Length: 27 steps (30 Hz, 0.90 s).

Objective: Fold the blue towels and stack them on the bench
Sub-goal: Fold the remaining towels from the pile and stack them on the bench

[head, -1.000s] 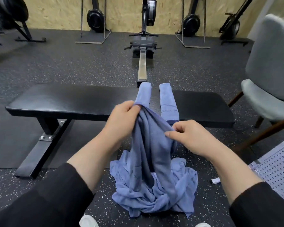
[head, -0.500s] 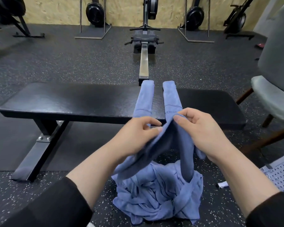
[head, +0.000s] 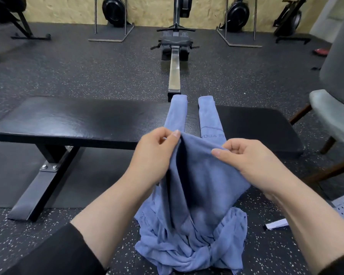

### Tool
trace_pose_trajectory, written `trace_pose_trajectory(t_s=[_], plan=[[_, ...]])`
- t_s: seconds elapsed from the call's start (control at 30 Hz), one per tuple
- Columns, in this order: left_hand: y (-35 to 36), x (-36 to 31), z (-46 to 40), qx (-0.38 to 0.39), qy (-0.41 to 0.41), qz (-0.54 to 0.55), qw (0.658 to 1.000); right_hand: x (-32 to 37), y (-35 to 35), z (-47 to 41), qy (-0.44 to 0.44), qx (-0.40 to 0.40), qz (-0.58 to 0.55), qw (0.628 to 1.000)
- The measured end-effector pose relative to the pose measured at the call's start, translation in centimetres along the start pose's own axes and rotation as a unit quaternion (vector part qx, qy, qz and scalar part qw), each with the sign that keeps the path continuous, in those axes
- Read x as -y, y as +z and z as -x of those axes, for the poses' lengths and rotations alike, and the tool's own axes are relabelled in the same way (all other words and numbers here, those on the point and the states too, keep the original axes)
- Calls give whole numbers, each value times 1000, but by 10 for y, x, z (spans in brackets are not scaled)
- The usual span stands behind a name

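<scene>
left hand (head: 157, 153) pinches blue towel (head: 199, 175) top edge at 11 o'clock | right hand (head: 244, 159) clamps edge at 1 o'clock, likely spreading it to find corners | heap (head: 191, 249) on floor, 6 o'clock | two folded towels (head: 177, 114) across bench (head: 72, 120), 12 o'clock

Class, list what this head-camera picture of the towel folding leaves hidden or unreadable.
- Near ends of both folded towels: behind the left hand, right hand and held towel.
- Floor pile's towel count: too crumpled.
- Grey chair: cut by right edge.
</scene>
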<state>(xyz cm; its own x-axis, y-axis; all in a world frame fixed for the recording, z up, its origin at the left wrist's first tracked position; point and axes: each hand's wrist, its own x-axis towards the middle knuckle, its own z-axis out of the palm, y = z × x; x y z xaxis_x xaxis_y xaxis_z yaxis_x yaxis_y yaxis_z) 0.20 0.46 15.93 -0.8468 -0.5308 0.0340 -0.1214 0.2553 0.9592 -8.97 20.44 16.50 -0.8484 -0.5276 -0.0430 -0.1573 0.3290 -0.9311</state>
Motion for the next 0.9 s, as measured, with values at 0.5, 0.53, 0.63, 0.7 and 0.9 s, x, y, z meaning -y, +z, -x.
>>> trace_pose_trajectory(t_s=[0.5,0.53,0.63,0.7,0.9], plan=[[-5,-6,10,36,48,-64,996,1,12,2,-54,-110,-14,992],[-2,-7,12,48,57,-68,995,2,15,3,-65,-106,15,992],[4,-9,14,72,82,-95,989,6,23,6,-82,-47,88,992],[7,-10,15,87,85,-86,989,8,26,8,-75,16,105,991],[9,-9,17,100,71,0,992,13,31,17,-73,102,86,988]])
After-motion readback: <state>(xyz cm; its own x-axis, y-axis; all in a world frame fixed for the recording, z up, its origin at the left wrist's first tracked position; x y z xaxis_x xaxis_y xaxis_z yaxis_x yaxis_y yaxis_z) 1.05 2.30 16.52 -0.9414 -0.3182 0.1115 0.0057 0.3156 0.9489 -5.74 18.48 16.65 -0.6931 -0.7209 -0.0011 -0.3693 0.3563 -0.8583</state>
